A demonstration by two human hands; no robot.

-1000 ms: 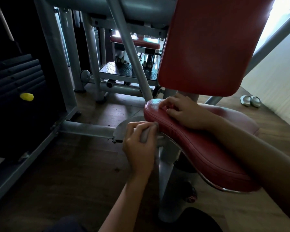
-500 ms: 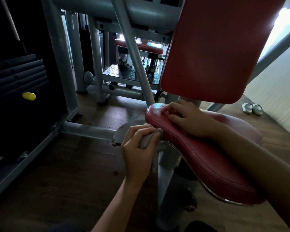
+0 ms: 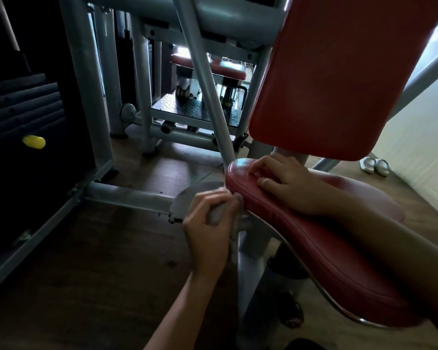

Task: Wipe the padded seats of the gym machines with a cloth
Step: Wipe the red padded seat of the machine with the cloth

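A red padded seat (image 3: 321,251) of a grey gym machine runs from the centre toward the lower right. Above it stands the red padded backrest (image 3: 334,79). My left hand (image 3: 208,228) is closed around a grey cloth (image 3: 219,213) and presses it against the seat's left side edge near its front tip. Most of the cloth is hidden in the fist. My right hand (image 3: 288,188) lies flat on top of the seat near the same tip, fingers spread and holding nothing.
A grey steel frame (image 3: 86,82) and a floor bar (image 3: 127,195) stand left of the seat. A dark weight stack with a yellow pin (image 3: 34,142) is at far left. Another red-padded machine (image 3: 213,66) is behind. Slippers (image 3: 374,166) lie on the wooden floor at right.
The view has drifted down and closer, so the seat sits lower in the frame. My left hand with the cloth stays on the seat's side edge; the right hand stays on top.
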